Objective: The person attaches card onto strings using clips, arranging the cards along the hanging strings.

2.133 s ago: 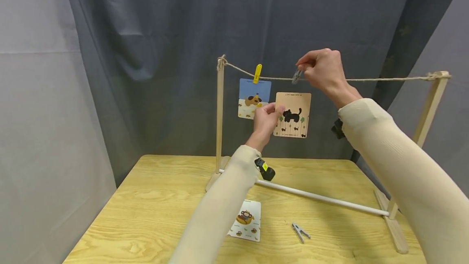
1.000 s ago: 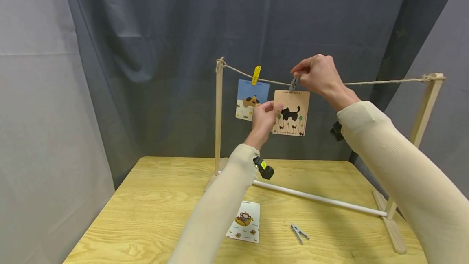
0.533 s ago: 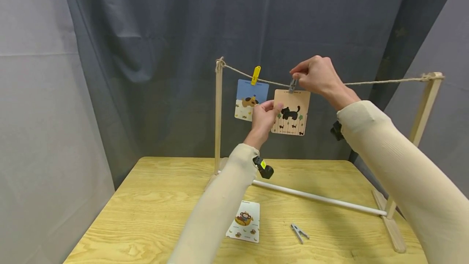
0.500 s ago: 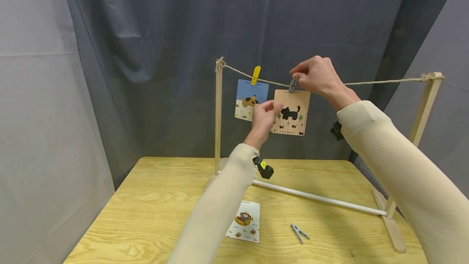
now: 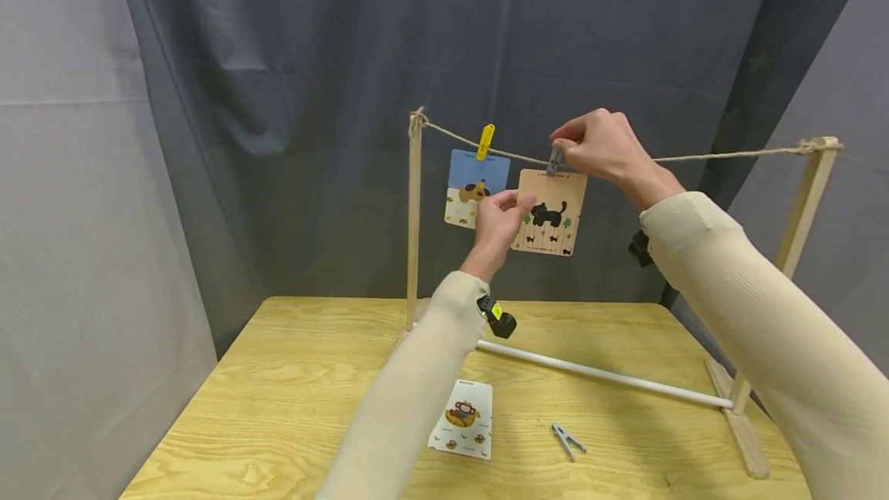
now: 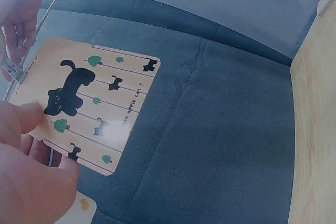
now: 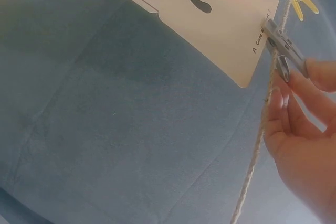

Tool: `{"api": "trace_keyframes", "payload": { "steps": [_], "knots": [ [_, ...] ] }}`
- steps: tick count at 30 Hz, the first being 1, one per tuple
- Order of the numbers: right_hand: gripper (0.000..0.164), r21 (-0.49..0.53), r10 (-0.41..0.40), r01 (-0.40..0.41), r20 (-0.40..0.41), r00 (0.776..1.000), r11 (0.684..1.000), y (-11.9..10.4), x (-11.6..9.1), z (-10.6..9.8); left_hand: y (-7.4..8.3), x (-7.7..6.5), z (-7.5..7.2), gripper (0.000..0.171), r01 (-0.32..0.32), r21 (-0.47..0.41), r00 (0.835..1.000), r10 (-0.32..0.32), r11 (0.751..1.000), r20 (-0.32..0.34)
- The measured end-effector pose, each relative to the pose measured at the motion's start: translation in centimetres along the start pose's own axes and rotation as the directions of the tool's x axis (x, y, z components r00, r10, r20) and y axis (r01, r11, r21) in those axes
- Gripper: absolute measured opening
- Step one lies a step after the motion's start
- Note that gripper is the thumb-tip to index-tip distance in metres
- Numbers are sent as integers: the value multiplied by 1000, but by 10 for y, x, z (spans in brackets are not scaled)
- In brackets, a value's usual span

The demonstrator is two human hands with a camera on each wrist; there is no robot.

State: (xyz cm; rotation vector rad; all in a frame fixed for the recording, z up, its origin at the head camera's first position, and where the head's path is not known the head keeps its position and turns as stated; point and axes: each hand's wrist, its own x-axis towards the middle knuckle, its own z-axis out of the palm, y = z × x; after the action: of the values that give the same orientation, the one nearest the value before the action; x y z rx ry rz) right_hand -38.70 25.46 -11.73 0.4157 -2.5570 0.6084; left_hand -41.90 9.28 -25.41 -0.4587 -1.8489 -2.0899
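Observation:
My left hand (image 5: 497, 224) pinches the left edge of a peach card (image 5: 550, 212) printed with a black cat. With thumb and fingertips, my right hand (image 5: 606, 146) holds a grey clothespin (image 5: 553, 162) at the card's top edge. In the right wrist view the clothespin (image 7: 283, 47) sits across the rope (image 7: 257, 145), its tip over the card's printed edge. Left of it hangs a blue and white dog card (image 5: 478, 176), under a yellow clothespin (image 5: 485, 142); the left hand hides part of that card.
Wooden posts (image 5: 414, 230) and a white bar (image 5: 597, 373) carry the rope above the wooden table (image 5: 278, 376). A monkey card (image 5: 464, 419), partly behind the left sleeve, and another grey clothespin (image 5: 569, 442) lie on the tabletop. Dark curtains (image 5: 312, 99) hang behind.
The right hand has lowered the grey clothespin from above the cat card onto its top edge at the rope. The cat card has risen slightly, shifted left and tilted a little.

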Motion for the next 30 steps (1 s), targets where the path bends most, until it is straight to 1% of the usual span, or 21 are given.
{"api": "trace_keyframes", "payload": {
  "steps": [3, 7, 11, 16, 21, 26, 30],
  "knots": [
    [40, 3, -2, 2, -1, 1000, 1000, 1, 0, 1, 0, -1, -1, 28, 4, 11, 1000, -4, 1000, -3],
    [40, 2, 3, -3, -2, 1000, 1000, 2, -1, 2, -1, -2, -3, 31, 5, 27, 1000, -5, 1000, 3],
    [40, -2, -1, 1, -6, 1000, 1000, 3, 0, 3, -3, -2, -6, 32, -6, 47, 1000, 6, 999, 10],
    [41, 3, -7, 7, -8, 1000, 1000, 3, 0, 2, -7, -3, -11, 25, -27, 66, 999, 26, 997, 21],
    [42, 15, 2, -2, -2, 1000, 1000, 4, 1, 1, -11, -5, -17, 19, -32, 80, 999, 32, 996, 3],
    [43, 17, 1, -1, -8, 1000, 1000, 6, -1, 1, -17, -5, -21, 15, -28, 73, 1000, 29, 997, -7],
    [45, 21, 1, -1, -13, 1000, 1000, 7, -2, 0, -20, -6, -23, 14, -37, 59, 999, 37, 998, -1]
  ]
}}
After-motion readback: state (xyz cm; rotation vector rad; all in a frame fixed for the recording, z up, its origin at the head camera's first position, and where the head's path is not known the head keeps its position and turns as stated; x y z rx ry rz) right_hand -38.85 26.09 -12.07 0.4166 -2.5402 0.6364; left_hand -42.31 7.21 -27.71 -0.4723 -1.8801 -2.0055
